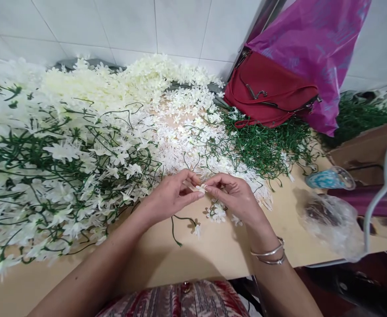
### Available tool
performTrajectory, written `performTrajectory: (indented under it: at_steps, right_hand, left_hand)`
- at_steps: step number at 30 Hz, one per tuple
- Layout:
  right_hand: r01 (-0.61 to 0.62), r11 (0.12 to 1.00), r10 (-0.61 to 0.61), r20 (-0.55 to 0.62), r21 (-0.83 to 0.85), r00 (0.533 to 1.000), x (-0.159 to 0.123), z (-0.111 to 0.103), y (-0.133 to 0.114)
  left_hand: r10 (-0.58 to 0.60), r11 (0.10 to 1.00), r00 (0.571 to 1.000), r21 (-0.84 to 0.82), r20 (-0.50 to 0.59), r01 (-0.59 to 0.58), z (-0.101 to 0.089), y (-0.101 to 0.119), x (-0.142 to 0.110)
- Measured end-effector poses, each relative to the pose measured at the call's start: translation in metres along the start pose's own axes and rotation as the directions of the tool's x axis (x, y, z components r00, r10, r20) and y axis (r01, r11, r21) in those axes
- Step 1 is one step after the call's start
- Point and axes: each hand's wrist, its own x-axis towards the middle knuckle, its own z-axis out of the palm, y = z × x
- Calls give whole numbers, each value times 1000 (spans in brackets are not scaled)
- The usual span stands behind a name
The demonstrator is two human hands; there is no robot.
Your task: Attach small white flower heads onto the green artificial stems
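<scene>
One left hand [170, 193], one right hand [237, 198], both pinching a white blossom [200, 188], clear plastic bag [342, 224], dark contents [321, 213] inside.

My tan counter [220, 251] is carrying white flowers [61, 152] along its left side; green stems [262, 141] are lying toward its back edge, and a clear plastic bag [335, 224] is resting near its front edge.

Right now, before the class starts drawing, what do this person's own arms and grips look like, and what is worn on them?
The left grip and right grip are ungloved hands. The left forearm shows no sleeve or jewellery; the right forearm, also sleeveless, wears slim silver-coloured bangles.
</scene>
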Motion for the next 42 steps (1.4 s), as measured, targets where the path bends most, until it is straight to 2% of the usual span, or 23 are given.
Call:
performTrajectory:
  at_steps: [3, 5, 8, 10, 13, 16, 21, 25, 28, 32, 36, 42]
  right_hand:
    - [-4, 999, 5, -21, 37, 1000, 0, 7, 1]
    - [15, 999, -11, -112, 35, 994, 1, 11, 4]
    - [95, 989, -119, -232, -113, 965, 4, 12, 8]
    - [145, 949, -206, -204, -279, 957, 6, 12, 11]
    - [172, 869, -253, -118, -464, 960, 8, 13, 16]
    - [199, 861, -272, -92, -469, 958, 8, 15, 16]
    - [217, 939, -274, -200, -267, 941, 5, 17, 9]
    - [141, 988, -155, -271, -70, 950, 5, 18, 9]
    - [95, 995, -89, -300, 6, 950, 5, 21, 9]
    - [48, 998, -35, -262, 43, 965, 4, 27, 5]
    - [10, 995, 11, -212, 101, 977, 4, 31, 4]
    - [-68, 965, 121, -200, 253, 972, 6, 32, 7]
  left_hand:
    - [10, 997, 999, -77, -46, -13, 5, -5, 2]
    - [6, 991, 995, -134, -97, -19, 7, -8, 3]
    - [-36, 985, 968, -173, -250, -8, 6, -12, 5]
    - [-60, 982, 926, -190, -372, -13, 5, -14, 5]
    - [-75, 975, 864, -220, -498, -42, 6, -17, 6]
    - [-78, 967, 825, -243, -560, -73, 8, -20, 8]
    - [-77, 960, 822, -264, -564, -91, 10, -21, 9]
    - [-130, 943, 840, -327, -527, -60, 14, -16, 8]
    - [-142, 929, 855, -365, -498, -58, 19, -15, 8]
    - [-124, 955, 868, -296, -482, -28, 24, -15, 6]
    - [-75, 989, 870, -150, -487, 2, 26, -9, 4]
    - [16, 996, 903, -77, -428, -54, 30, -3, 2]
